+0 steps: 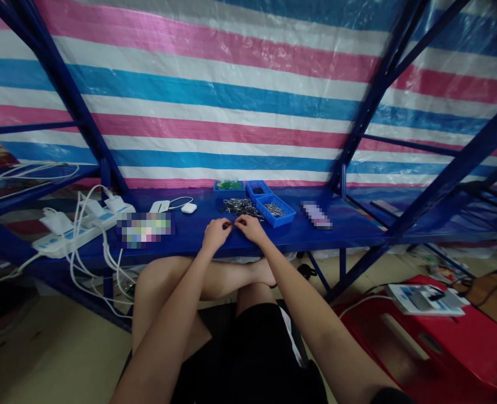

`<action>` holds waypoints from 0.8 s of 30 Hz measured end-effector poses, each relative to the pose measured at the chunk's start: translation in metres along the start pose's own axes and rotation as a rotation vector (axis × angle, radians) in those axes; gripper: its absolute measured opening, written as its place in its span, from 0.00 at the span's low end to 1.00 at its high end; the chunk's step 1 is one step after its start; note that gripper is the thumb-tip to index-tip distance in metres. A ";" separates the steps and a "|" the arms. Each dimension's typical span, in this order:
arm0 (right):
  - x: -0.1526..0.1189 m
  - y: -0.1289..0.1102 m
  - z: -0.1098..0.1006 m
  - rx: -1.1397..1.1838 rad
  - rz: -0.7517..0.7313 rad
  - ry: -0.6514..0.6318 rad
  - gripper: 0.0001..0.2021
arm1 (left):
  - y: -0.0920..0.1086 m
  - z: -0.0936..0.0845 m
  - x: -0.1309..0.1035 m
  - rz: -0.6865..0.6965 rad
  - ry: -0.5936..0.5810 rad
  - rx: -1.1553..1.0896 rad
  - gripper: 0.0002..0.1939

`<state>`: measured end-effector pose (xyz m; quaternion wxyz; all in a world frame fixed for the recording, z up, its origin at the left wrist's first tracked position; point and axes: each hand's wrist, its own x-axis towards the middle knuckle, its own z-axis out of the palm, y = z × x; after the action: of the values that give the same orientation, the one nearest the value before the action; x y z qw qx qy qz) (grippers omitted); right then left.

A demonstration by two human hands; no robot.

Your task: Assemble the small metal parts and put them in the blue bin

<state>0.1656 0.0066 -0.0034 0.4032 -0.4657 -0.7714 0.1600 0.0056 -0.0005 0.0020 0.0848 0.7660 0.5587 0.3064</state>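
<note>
Nearest are the person's black shorts (252, 359) and a bent leg (214, 278) folded across in front, its bare foot under the bench edge. Low on the right stands a red stool (454, 342) with a white adapter (429, 300) on top.

Past the knees, both forearms reach to the blue bench (189, 230). The left hand (217, 233) and right hand (250, 227) are close together at its front, fingers curled and the thumb of each drawn toward the index finger. Whether anything is pinched there is too small to tell.

Just beyond the hands lies the pile (237, 206), a loose heap of small dark and silvery parts on the bench. To its right, a blue tray (284, 221) holds silvery pieces; behind that sits a second tray (260, 197) with dark contents, and at the back a third tray (227, 192) holds something green.

Farther right lies a pixelated pinkish item (315, 215). To the left are a pixelated packet (146, 231), a white case (188, 208) and a power strip (58, 245) crowded with plugs.

Behind the bench, a striped sheet (231, 101) hangs beyond blue posts (366, 106).
</note>
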 end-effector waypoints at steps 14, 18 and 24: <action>0.002 0.002 0.000 -0.015 0.015 0.019 0.06 | -0.002 0.000 0.000 -0.029 0.002 -0.084 0.12; 0.001 0.000 -0.001 -0.023 0.021 0.020 0.06 | 0.000 -0.001 0.000 -0.037 -0.004 -0.075 0.13; 0.000 -0.003 -0.002 -0.028 0.019 0.003 0.07 | 0.001 -0.002 0.001 -0.052 0.002 -0.060 0.14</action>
<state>0.1655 0.0048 0.0000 0.3962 -0.4789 -0.7685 0.1522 0.0055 0.0000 0.0041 0.1153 0.7479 0.5692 0.3214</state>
